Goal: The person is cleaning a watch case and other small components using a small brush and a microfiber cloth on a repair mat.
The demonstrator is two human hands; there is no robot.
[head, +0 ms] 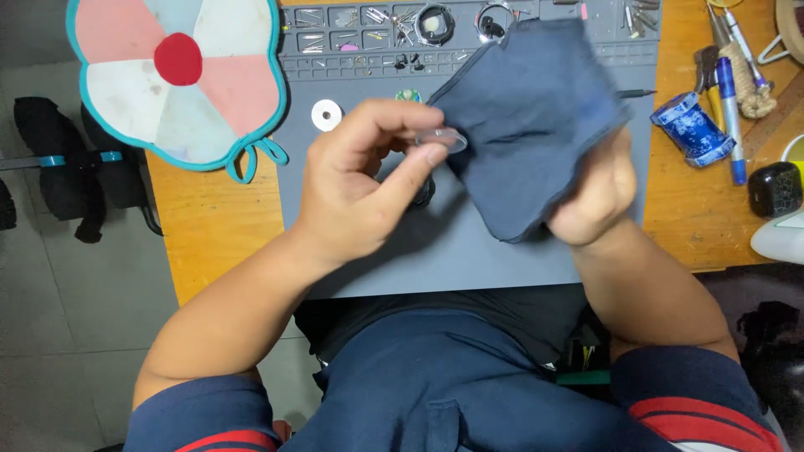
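My left hand [364, 180] pinches a small clear round glass disc [442, 138] by its edge between thumb and fingers, above the grey work mat [402, 259]. My right hand [595, 197] grips a dark blue cloth [532, 117], which drapes over the fingers and touches the disc's right side. A dark object under my left hand is mostly hidden.
A pink, white and teal hand fan [180, 75] lies at the upper left. The mat's back tray [368, 38] holds several small metal parts and rings. A white ring [327, 115], a blue tape roll [691, 125], pens [729, 92] and a black cube [775, 188] lie on the wooden table [213, 226].
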